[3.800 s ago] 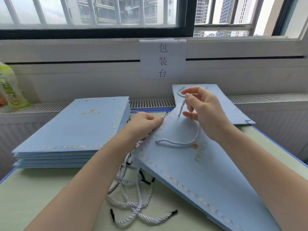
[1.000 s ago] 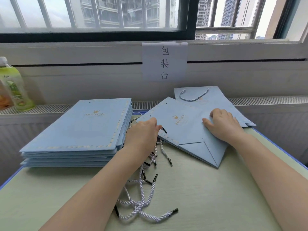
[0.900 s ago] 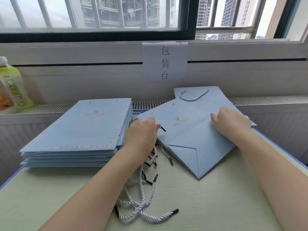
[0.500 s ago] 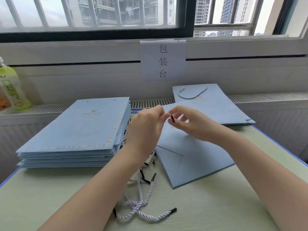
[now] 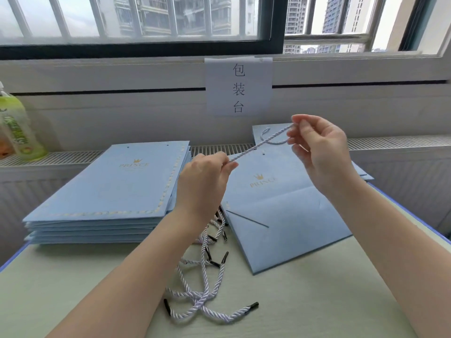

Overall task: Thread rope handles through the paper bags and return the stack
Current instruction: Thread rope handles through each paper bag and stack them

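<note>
A flat light-blue paper bag (image 5: 280,211) lies on the table before me, its two punched holes at the far edge. A white twisted rope (image 5: 263,145) is stretched taut above it. My left hand (image 5: 205,184) grips the rope's near part, and my right hand (image 5: 317,147) pinches its far end, raised over the bag's top edge. More loose ropes with black tips (image 5: 202,284) trail from under my left hand across the table. A stack of bags without handles (image 5: 107,191) sits at the left. A bag with a rope handle (image 5: 275,132) lies behind, partly covered.
A green drink bottle (image 5: 17,128) stands on the radiator ledge at far left. A paper sign (image 5: 238,86) hangs on the wall below the window. The pale green table (image 5: 317,301) has a blue edge at right.
My hands were together over the bag pinching a rope's black tip. Now they have drawn apart, my right hand raised up and to the right, and the rope is pulled taut between them.
</note>
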A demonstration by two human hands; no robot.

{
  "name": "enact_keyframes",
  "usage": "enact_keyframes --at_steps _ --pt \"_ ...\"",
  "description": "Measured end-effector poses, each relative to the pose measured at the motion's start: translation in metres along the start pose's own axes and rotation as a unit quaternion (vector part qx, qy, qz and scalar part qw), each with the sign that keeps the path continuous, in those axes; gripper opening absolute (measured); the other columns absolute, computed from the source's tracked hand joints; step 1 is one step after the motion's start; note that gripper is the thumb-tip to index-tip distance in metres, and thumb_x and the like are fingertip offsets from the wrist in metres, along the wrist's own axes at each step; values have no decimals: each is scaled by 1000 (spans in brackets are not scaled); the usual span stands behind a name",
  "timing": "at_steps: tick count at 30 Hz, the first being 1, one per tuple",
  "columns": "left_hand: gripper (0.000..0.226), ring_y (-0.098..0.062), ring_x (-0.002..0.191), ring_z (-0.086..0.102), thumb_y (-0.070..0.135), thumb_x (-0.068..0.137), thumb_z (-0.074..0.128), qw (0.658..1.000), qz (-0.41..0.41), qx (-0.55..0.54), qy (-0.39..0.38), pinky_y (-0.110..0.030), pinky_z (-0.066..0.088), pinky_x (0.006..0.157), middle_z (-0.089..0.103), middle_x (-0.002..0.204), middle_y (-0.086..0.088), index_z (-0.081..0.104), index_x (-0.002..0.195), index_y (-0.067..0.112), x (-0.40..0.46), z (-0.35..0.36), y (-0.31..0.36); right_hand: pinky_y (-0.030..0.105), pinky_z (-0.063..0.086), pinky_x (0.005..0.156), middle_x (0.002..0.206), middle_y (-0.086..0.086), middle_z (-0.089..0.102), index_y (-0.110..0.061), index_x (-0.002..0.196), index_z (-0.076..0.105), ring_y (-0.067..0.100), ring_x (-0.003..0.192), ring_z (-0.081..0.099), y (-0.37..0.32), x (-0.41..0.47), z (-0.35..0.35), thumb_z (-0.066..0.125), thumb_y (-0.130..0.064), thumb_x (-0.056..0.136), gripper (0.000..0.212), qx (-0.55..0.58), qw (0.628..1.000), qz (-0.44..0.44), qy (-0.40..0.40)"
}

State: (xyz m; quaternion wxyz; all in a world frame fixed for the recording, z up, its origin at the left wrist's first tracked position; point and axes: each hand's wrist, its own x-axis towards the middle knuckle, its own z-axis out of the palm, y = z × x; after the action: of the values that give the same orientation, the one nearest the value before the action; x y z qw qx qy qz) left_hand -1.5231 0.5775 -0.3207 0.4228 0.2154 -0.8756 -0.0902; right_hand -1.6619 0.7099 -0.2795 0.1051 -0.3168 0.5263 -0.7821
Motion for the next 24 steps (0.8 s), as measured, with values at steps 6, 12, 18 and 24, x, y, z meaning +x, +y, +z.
enact_keyframes --at_steps 6,12,18,24 --pt "38 -27 63 47 37 98 44 993 -71 -82 37 -34 34 59 47 55 3 63 87 6 5 -5 -7 16 42 57 70 -4 58 -19 83 57 4 55 53 12 19 -29 36 -6 96 28 -40 976 94 191" --pt "30 -15 59 47 28 99 45 970 -158 -177 -54 -29 34 58 52 60 4 62 82 11 3 1 -3 26 46 67 82 6 65 -7 100 63 21 82 58 41 23 -43 32 2 86 34 -347 927 93 111" --pt "21 -23 76 54 23 98 44 955 -182 -198 -122 -35 43 70 55 72 2 59 87 12 -2 7 2 33 43 85 114 10 59 -12 107 62 31 104 54 39 18 -32 36 -1 86 35 -609 788 87 -10" --pt "22 -21 82 55 24 98 45 960 -167 -122 -189 -30 42 72 61 82 0 59 83 16 -1 9 -1 22 30 56 73 7 53 -11 72 42 19 59 42 16 11 -26 40 1 80 14 -746 639 166 -88"
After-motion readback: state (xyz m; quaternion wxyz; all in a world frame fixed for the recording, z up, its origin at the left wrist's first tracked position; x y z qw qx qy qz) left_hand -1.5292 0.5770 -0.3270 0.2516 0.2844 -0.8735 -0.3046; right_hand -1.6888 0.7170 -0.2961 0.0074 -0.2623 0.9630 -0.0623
